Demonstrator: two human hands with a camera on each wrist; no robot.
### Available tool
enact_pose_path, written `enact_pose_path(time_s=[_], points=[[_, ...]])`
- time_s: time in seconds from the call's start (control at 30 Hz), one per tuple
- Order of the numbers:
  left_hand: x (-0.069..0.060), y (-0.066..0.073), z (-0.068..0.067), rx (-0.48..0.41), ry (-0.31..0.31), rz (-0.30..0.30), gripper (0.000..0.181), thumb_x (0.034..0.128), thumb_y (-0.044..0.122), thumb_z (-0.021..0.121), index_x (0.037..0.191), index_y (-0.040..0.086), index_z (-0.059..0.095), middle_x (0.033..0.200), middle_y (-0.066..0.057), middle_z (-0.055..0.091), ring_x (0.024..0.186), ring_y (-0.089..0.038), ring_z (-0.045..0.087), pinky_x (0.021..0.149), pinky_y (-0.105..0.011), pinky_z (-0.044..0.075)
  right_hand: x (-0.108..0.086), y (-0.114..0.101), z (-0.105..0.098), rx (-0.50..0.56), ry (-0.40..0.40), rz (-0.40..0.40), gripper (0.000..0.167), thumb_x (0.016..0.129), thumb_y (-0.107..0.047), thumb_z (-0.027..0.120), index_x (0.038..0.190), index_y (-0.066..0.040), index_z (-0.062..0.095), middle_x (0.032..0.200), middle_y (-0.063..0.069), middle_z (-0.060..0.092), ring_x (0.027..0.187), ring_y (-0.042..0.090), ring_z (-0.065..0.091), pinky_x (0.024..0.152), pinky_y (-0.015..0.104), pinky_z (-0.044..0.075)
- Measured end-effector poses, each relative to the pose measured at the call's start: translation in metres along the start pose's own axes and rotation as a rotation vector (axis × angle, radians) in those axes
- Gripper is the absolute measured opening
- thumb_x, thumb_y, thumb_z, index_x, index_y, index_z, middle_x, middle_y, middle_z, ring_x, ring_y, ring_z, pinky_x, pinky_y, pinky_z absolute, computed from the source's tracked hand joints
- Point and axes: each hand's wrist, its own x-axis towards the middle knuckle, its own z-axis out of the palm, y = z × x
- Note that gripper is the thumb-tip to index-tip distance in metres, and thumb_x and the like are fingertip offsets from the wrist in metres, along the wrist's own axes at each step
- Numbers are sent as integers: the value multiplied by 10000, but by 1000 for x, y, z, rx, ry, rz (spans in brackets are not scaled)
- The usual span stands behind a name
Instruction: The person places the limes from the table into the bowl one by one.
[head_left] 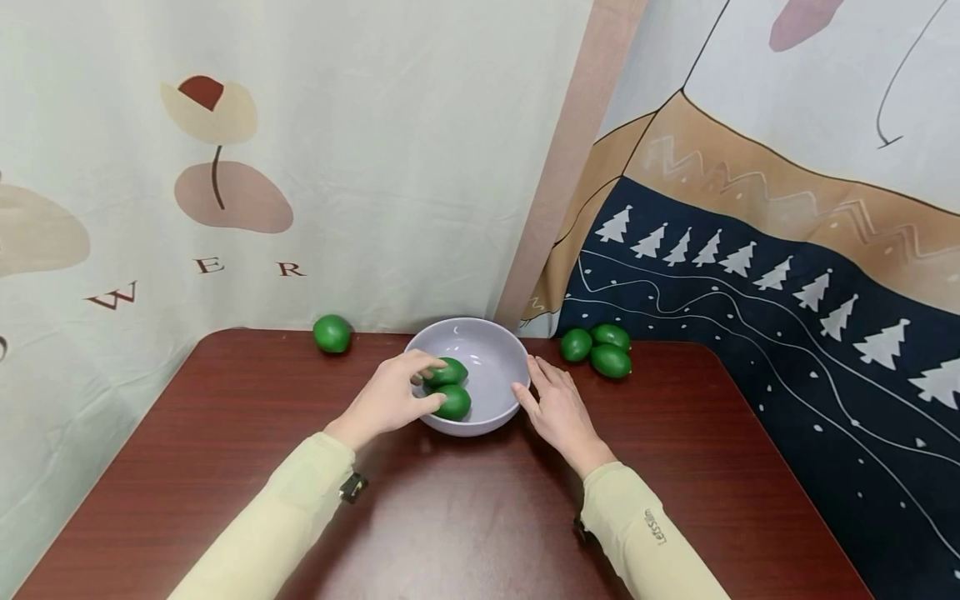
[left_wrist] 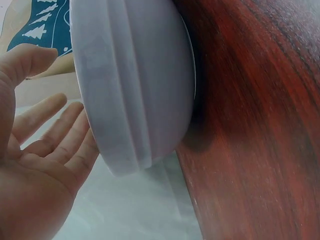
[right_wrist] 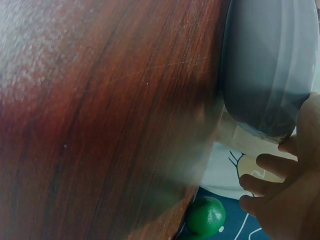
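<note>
The table point(head_left: 450, 533) runs under everything, with the bowl point(head_left: 498, 375) upright near its far edge, between the hands. The left hand point(head_left: 393, 387) reaches over the bowl's left rim, fingers loose and parted, apparently grasping nothing. The right hand point(head_left: 558, 404) rests its straight fingers against the bowl's right side, gripping nothing, probably steadying it. The step in hand looks like putting limes in or taking them out; which, I cannot tell. The next move seems to call for either closing the left fingers on a lime or lifting them clear. Two limes point(head_left: 454, 403) lie in the bowl under the left hand; three limes point(head_left: 607, 359) cluster beyond the right hand; one lime point(head_left: 332, 333) sits alone, far left
</note>
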Motion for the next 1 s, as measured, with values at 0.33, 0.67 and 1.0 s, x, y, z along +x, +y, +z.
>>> enact_pose_path(time_s=[0.33, 0.67, 1.0], points=[[-4, -3, -9, -20, 41, -3, 396, 813, 51, 805, 1192, -12, 712, 1119, -150, 707, 955, -346, 718, 823, -452, 605, 0, -1, 0, -1, -8, 17, 640, 1062, -423, 545, 1558, -32, 445, 1569, 207, 464, 1452, 403, 425, 1217, 610, 269], [-7, -11, -16, 34, 77, -9, 395, 804, 79, 809, 1187, 24, 729, 1076, -112, 714, 940, -303, 715, 783, -396, 593, 0, -1, 0, 1, -7, 16, 633, 1067, -425, 533, 1557, -34, 448, 1568, 206, 466, 1447, 409, 432, 1216, 613, 268], [-9, -22, -22, 57, 126, -44, 401, 803, 82, 809, 1187, 4, 726, 1109, -107, 718, 950, -289, 703, 831, -455, 578, 0, -1, 0, 3, -11, 24, 634, 1064, -416, 543, 1561, -37, 442, 1569, 209, 463, 1452, 408, 427, 1220, 612, 260]])
